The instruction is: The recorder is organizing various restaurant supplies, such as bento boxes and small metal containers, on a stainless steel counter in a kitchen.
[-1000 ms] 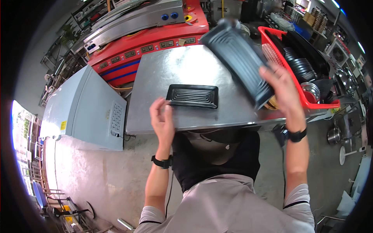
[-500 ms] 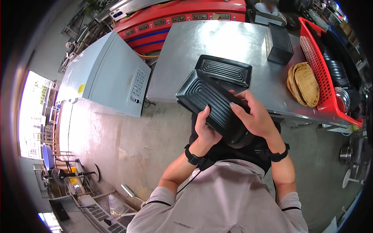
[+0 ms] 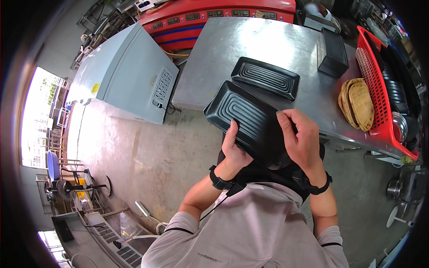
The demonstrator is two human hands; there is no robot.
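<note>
In front of my body I hold a stack of black rectangular plates (image 3: 243, 111), tilted, with ridged rings on the top face. My left hand (image 3: 234, 152) is closed on the near left side, its thumb lying over the ridged face and its fingers hidden underneath. At the right end, my right hand (image 3: 301, 138) pinches the rim between thumb and curled fingers. How many plates are stacked is hard to make out. Just beyond them, a single ridged black plate (image 3: 267, 77) lies face up on the steel table (image 3: 214, 58).
Toward the table's right stand a black box-shaped holder (image 3: 333, 53), flat woven tan baskets (image 3: 357, 105) and a red plastic crate (image 3: 375, 80) full of dark dishes. A pale chest-like appliance (image 3: 129, 76) stands left. Red equipment with control panels (image 3: 214, 20) lines the back.
My right hand has shifted a little right and down along the plates' edge, and its thumb has come off the ridged face to the rim. The view has shifted slightly.
</note>
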